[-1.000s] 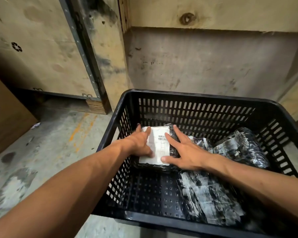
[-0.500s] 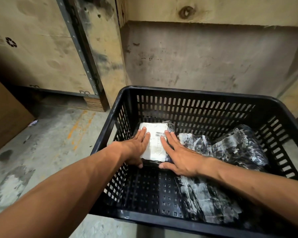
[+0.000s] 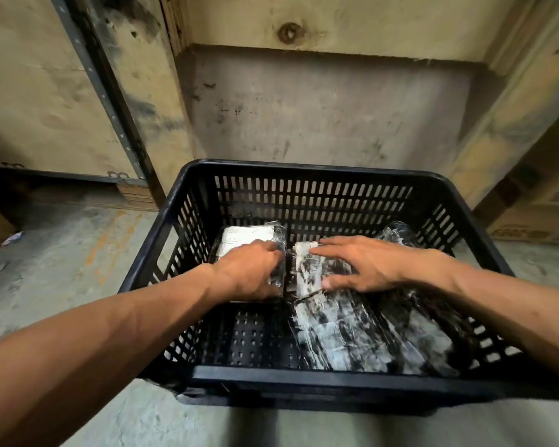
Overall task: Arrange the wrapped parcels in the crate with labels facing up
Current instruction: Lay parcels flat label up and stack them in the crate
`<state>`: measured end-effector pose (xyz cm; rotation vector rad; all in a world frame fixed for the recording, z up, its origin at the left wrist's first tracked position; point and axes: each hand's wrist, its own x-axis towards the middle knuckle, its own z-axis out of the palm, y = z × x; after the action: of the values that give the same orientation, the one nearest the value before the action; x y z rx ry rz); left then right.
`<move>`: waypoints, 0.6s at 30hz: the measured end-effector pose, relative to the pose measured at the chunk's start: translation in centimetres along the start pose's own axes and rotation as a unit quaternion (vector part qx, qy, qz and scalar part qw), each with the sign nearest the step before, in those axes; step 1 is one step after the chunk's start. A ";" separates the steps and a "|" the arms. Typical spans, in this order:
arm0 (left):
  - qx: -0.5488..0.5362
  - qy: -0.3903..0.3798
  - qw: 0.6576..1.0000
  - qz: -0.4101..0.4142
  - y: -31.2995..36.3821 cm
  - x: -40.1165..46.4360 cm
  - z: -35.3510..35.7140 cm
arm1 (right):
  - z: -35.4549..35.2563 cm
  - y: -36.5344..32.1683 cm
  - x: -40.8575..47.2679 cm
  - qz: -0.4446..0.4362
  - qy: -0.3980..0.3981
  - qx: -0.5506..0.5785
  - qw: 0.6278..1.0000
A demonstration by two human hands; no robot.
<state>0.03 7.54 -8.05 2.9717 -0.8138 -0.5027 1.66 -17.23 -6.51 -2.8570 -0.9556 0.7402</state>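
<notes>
- The black slotted crate (image 3: 304, 379) fills the lower middle of the frame, standing on a concrete floor (image 3: 62, 253); both forearms reach in over its near rim.
- Low in the crate, right of centre, a long wrapped parcel (image 3: 336, 337) lies flat, its film crinkled black and white; another parcel (image 3: 423, 337) lies just beside it toward the right wall.
- The right hand (image 3: 365, 266) sits in the middle of the frame, fingers spread wide and flat on a small parcel (image 3: 307, 269) whose pale end shows past the fingertips. It presses rather than grips.
- The left hand (image 3: 249, 269), just left of it, lies palm down on the parcel with a white label (image 3: 246, 235) facing up. The fingers curl over that parcel's right edge; how firmly they hold cannot be told.
- The labelled parcel sits in the far left corner, under and beyond the left hand.
- Across the top of the frame are stained plywood panels (image 3: 336, 21).
</notes>
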 end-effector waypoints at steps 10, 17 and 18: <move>-0.342 -0.079 0.932 0.087 5.9 2.1 2.7 | 0.4 2.2 -7.3 0.009 -0.043 0.045 0.998; -0.535 -0.096 0.838 0.047 6.0 3.6 4.3 | 1.6 2.2 -5.1 0.067 -0.077 0.153 0.983; -0.561 -0.100 0.821 0.038 5.9 3.7 4.6 | 1.6 2.1 -5.0 0.072 -0.080 0.174 0.979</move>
<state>-1.32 0.86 -12.94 1.7972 -0.3859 -0.8935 -1.32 -21.97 -6.17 -2.6063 -0.5633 1.0487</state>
